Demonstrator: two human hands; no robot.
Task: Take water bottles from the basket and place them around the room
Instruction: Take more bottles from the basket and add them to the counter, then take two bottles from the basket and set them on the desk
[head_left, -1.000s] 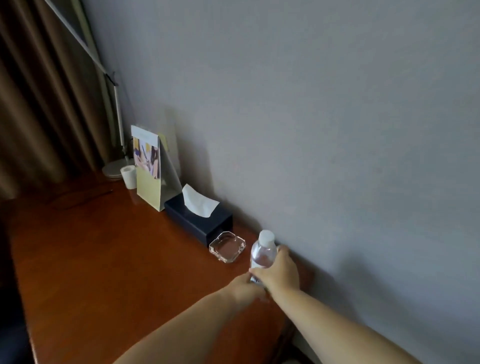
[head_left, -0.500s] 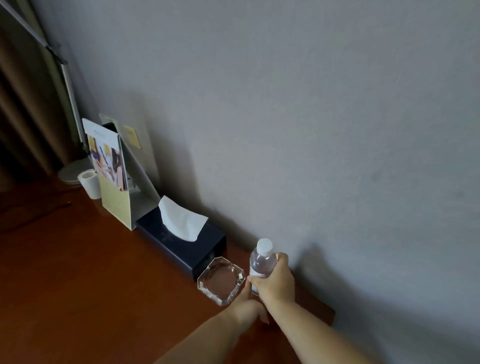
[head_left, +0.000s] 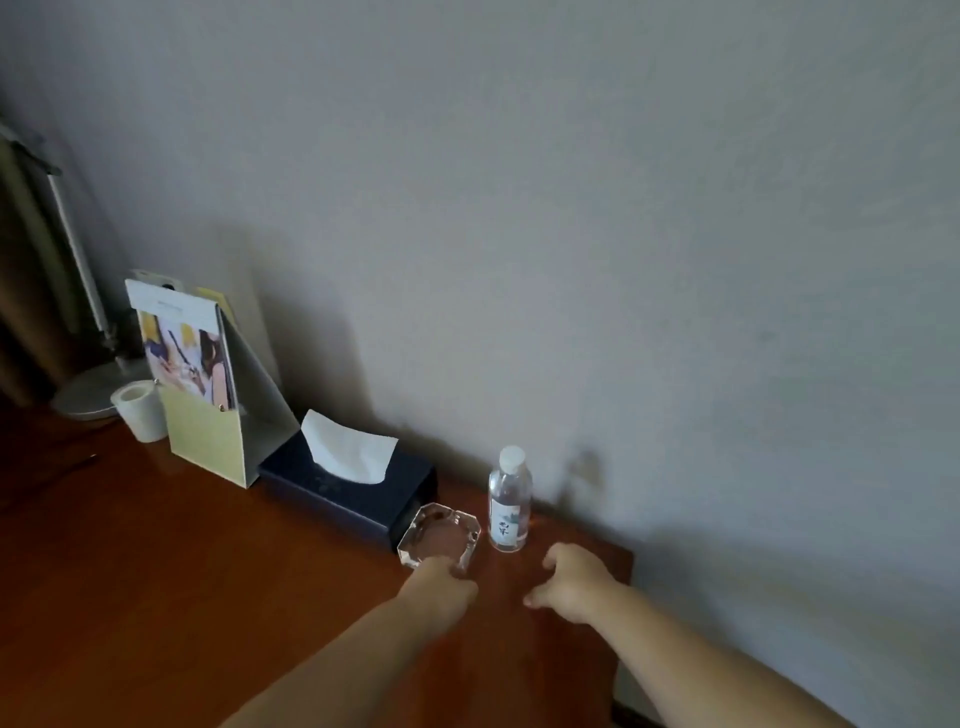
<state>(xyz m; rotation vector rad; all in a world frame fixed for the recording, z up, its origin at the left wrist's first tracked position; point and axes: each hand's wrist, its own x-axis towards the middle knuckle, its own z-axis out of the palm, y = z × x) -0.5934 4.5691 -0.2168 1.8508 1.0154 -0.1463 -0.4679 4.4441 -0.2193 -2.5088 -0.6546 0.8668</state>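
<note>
A clear water bottle (head_left: 509, 501) with a white cap and a pale label stands upright on the wooden desk (head_left: 156, 571), close to the grey wall. My right hand (head_left: 574, 582) hovers just in front and to the right of it, fingers spread, holding nothing. My left hand (head_left: 441, 584) sits at the near edge of a glass ashtray (head_left: 439, 538), fingers curled; whether it grips the glass is unclear. No basket is in view.
A dark tissue box (head_left: 353, 491) lies left of the ashtray. Further left stand a yellow-green brochure holder (head_left: 200, 395), a white paper roll (head_left: 139, 410) and a desk lamp's base (head_left: 85, 389). The desk's right end (head_left: 626, 561) lies just beyond my right hand.
My right hand has let go of the bottle and drawn back toward me. The bottle now stands on its own. My left hand has shifted to the ashtray's near edge.
</note>
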